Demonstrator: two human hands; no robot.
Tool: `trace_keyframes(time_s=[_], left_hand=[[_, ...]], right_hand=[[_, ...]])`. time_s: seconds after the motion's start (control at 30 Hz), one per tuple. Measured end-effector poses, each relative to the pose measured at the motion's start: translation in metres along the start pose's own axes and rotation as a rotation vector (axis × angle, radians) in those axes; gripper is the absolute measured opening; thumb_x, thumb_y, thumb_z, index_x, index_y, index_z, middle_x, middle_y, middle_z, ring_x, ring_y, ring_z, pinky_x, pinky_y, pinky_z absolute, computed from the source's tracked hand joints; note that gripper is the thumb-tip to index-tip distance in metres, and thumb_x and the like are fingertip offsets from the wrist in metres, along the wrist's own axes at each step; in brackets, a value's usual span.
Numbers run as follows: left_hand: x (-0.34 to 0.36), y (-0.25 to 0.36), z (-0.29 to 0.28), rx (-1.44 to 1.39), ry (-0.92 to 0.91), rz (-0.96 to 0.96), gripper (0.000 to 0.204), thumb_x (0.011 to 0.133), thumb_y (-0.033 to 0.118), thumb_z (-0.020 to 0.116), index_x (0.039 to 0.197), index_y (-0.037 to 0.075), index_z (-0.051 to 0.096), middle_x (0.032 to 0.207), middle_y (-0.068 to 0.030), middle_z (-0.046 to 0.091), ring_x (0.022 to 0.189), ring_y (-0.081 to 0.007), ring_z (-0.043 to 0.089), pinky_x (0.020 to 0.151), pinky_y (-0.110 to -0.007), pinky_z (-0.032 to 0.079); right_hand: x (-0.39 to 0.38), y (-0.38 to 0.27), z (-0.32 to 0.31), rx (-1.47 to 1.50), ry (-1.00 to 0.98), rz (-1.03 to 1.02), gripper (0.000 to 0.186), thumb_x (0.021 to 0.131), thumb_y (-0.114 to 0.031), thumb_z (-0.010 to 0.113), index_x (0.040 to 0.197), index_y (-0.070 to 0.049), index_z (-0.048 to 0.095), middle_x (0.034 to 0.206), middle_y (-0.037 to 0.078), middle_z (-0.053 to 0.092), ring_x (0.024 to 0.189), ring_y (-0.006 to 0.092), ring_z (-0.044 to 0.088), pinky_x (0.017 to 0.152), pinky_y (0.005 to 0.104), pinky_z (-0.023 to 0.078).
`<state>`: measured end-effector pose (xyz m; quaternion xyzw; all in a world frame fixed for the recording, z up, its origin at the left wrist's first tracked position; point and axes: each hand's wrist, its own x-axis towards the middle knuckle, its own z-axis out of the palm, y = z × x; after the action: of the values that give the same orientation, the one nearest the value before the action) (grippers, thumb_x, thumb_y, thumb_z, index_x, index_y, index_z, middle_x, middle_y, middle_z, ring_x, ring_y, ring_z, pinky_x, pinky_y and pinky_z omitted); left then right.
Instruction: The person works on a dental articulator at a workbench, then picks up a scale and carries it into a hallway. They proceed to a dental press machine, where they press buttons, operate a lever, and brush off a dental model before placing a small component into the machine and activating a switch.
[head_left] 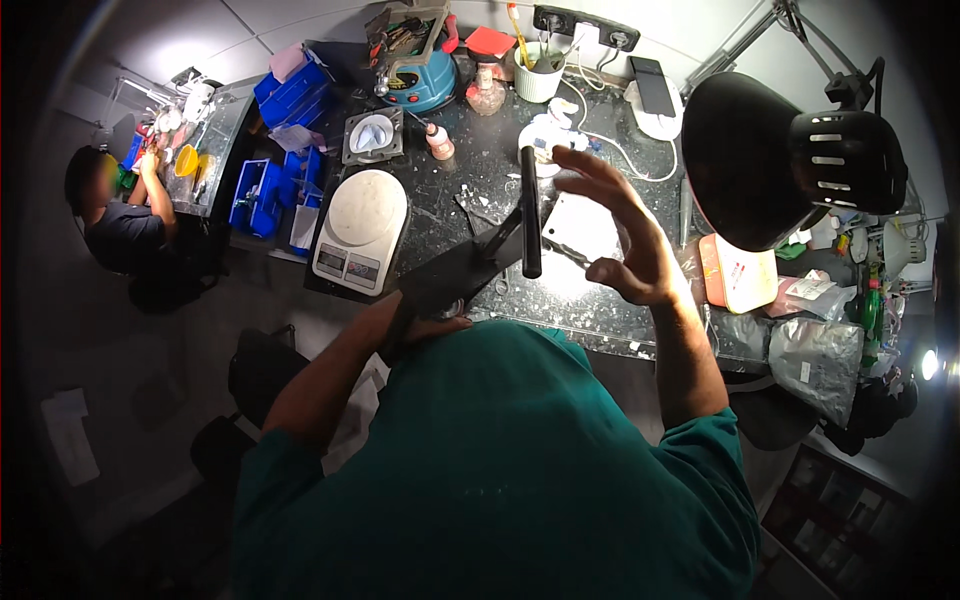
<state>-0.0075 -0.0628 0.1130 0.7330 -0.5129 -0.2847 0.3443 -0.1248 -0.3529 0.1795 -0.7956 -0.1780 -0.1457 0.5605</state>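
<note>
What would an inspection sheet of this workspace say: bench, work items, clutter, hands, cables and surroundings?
Surface: dark bench, speckled with pale bits.
Work items: dark flat object with a black rod at its far end.
Clutter: kitchen-style scale, blue bins, phone.
Hands: right hand raised, fingers apart, seemingly empty; left hand at the dark flat object, grip unclear.
Cables: white cable curving across the bench; plugs in a black power strip.
Surroundings: co-worker at another bench, left; black lamp, right.

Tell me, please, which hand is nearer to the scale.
The left hand, low near the green shirt, on the scale's side; the right hand, open, is farther across.
</note>
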Motion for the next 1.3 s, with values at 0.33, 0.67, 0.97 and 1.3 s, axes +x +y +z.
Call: trace_keyframes(time_s=[0.33,0.67,0.97,1.3], left_hand=[[0.003,-0.027,0.012,0.028,-0.264,-0.027,0.07,0.09,0.036,0.072,0.146,0.005,0.045,0.118,-0.0149,0.062,0.105,-0.0277,0.062,0.094,-0.039,0.05],[-0.005,-0.022,0.029,-0.116,-0.156,-0.322,0.043,0.09,0.038,0.072,0.114,0.003,0.066,0.11,-0.0187,0.071,0.098,-0.0338,0.068,0.091,-0.039,0.051],[0.005,-0.061,0.043,0.319,0.347,-0.547,0.016,0.083,0.019,0.074,0.085,0.003,0.069,0.083,-0.0213,0.07,0.083,-0.0439,0.067,0.071,-0.05,0.052],[-0.008,-0.023,0.029,-0.509,-0.125,-0.482,0.033,0.083,0.025,0.081,0.099,0.001,0.066,0.087,-0.0062,0.067,0.081,-0.0138,0.061,0.073,-0.035,0.05]], right_hand=[[0.017,0.013,-0.004,-0.271,-0.068,-0.206,0.062,0.069,-0.042,0.076,0.123,-0.013,0.072,0.121,0.007,0.07,0.124,0.029,0.061,0.116,0.0529,0.037],[0.014,0.037,0.022,-0.604,0.224,-0.086,0.026,0.086,-0.037,0.073,0.097,-0.014,0.071,0.089,0.002,0.065,0.087,0.0253,0.06,0.084,0.0381,0.046],[-0.011,0.06,0.054,-0.996,0.345,0.275,0.036,0.097,-0.037,0.066,0.073,-0.011,0.059,0.051,0.01,0.052,0.048,0.0305,0.053,0.047,0.0431,0.039],[0.007,0.019,-0.017,-0.307,-0.045,-0.111,0.058,0.089,-0.049,0.069,0.135,-0.014,0.065,0.135,0.014,0.061,0.136,0.0348,0.048,0.115,0.046,0.035]])
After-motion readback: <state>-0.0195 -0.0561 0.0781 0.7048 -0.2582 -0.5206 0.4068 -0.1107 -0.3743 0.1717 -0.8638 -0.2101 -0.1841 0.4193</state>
